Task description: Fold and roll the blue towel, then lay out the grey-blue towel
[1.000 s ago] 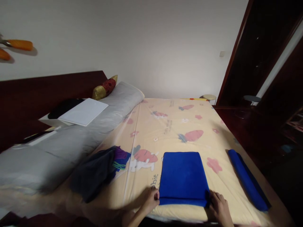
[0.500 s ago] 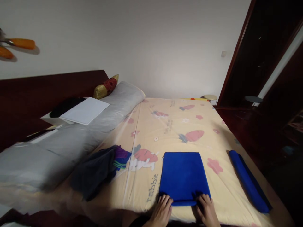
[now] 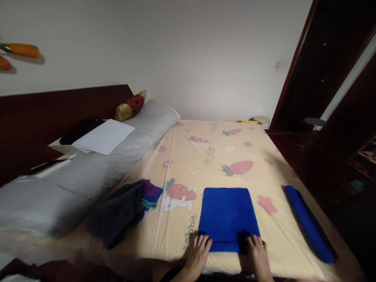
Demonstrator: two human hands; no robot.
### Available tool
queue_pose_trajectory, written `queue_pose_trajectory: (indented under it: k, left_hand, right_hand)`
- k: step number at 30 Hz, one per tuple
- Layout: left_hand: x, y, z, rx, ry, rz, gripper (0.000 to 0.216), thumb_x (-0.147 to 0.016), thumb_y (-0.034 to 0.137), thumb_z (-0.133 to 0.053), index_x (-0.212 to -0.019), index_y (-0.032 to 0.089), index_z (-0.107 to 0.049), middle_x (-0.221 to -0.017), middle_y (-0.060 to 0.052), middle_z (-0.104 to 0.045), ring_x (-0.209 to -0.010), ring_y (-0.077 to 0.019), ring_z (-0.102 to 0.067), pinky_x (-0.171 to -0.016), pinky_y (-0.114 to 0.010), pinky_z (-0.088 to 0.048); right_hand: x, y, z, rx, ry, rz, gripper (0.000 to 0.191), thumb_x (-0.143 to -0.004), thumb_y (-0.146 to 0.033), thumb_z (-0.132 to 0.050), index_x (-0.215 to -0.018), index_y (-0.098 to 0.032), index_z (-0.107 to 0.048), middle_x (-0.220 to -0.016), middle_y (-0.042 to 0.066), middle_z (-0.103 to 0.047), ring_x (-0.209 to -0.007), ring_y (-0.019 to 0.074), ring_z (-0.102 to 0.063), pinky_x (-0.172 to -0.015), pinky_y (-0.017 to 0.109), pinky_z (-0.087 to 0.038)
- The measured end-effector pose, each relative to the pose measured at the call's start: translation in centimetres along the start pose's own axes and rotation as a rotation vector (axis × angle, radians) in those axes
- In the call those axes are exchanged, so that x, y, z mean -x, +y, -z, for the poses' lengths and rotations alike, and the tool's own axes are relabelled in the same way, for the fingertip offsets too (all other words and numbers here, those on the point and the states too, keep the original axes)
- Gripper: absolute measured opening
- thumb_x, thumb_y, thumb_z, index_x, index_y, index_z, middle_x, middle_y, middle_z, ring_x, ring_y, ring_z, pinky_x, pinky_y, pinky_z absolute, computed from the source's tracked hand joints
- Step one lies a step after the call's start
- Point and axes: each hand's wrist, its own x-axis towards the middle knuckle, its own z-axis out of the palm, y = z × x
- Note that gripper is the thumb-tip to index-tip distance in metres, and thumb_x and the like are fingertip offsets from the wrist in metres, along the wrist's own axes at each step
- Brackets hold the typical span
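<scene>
Blue folded terry towel (image 3: 228, 216) lies flat on the carrot-print bedsheet (image 3: 211, 156), its near edge under both open palms, left hand (image 3: 198, 254) and right hand (image 3: 258, 256), which should probably press evenly outward, keeping corners square and the fold tight.

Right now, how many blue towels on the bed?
2. A folded blue towel lies flat near the bed's front edge, with the left hand and right hand on its near corners. A rolled blue towel lies at the right edge. None seem hidden.
</scene>
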Motion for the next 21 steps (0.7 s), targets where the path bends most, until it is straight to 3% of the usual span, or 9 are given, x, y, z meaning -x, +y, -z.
queue_pose_trajectory:
  k: [4,6,10,14,18,21]
  left_hand:
    - [-1.0,1.7,0.4,0.052,0.023,-0.328,0.059,-0.088,0.005,-0.041,-0.144,0.024,-0.035,-0.143,-0.001,-0.051,-0.130,-0.0162,-0.046,-0.110,-0.032,-0.038]
    - [-1.1,2.3,1.5,0.136,-0.025,-0.397,0.066,-0.090,0.011,-0.042,-0.151,0.022,-0.020,-0.152,-0.001,-0.040,-0.137,-0.0151,-0.038,-0.113,-0.030,-0.034]
    - [-0.4,0.8,3.9,0.193,-0.144,-0.362,0.072,-0.092,0.022,-0.045,-0.152,0.029,-0.007,-0.157,0.001,-0.026,-0.141,-0.0186,-0.031,-0.115,-0.039,-0.031]
    - [0.4,-1.5,4.5,0.128,-0.119,-0.296,0.065,-0.096,0.025,-0.041,-0.152,0.029,-0.009,-0.157,0.000,-0.027,-0.141,-0.0179,-0.032,-0.115,-0.038,-0.030]
    - [0.1,-0.4,4.0,0.089,-0.054,-0.273,0.061,-0.097,0.025,-0.038,-0.152,0.025,-0.010,-0.155,-0.003,-0.030,-0.140,-0.0196,-0.033,-0.115,-0.040,-0.031]
    - [-0.8,1.4,3.6,0.132,-0.047,-0.304,0.065,-0.096,0.026,-0.039,-0.153,0.024,-0.007,-0.156,-0.003,-0.029,-0.140,-0.0207,-0.034,-0.114,-0.040,-0.033]
  right_hand:
    - [0.5,-3.7,-2.2,-0.131,-0.088,0.161,0.045,-0.086,-0.011,-0.042,-0.119,-0.033,-0.060,-0.114,0.002,-0.068,-0.106,0.0211,-0.059,-0.094,0.038,-0.043]
    - [0.5,-3.9,-2.4,-0.215,-0.161,0.184,0.047,-0.085,-0.013,-0.044,-0.126,-0.033,-0.057,-0.117,0.002,-0.067,-0.108,0.0198,-0.060,-0.094,0.036,-0.044]
    - [0.8,0.5,-1.4,-0.297,-0.159,0.142,0.050,-0.083,-0.015,-0.043,-0.128,-0.030,-0.057,-0.125,0.005,-0.065,-0.115,0.0222,-0.059,-0.096,0.038,-0.046]
    - [1.9,4.8,-0.7,-0.276,-0.098,0.027,0.047,-0.083,-0.016,-0.040,-0.123,-0.027,-0.063,-0.125,0.006,-0.065,-0.112,0.0232,-0.062,-0.095,0.040,-0.049]
    - [1.6,3.3,-0.6,-0.189,-0.053,-0.016,0.046,-0.086,-0.016,-0.038,-0.121,-0.029,-0.064,-0.126,0.005,-0.065,-0.112,0.0228,-0.062,-0.096,0.041,-0.049]
    - [0.6,-0.3,-0.7,-0.195,-0.128,0.164,0.047,-0.089,-0.021,-0.042,-0.133,-0.031,-0.054,-0.134,0.004,-0.060,-0.119,0.0216,-0.058,-0.097,0.038,-0.049]
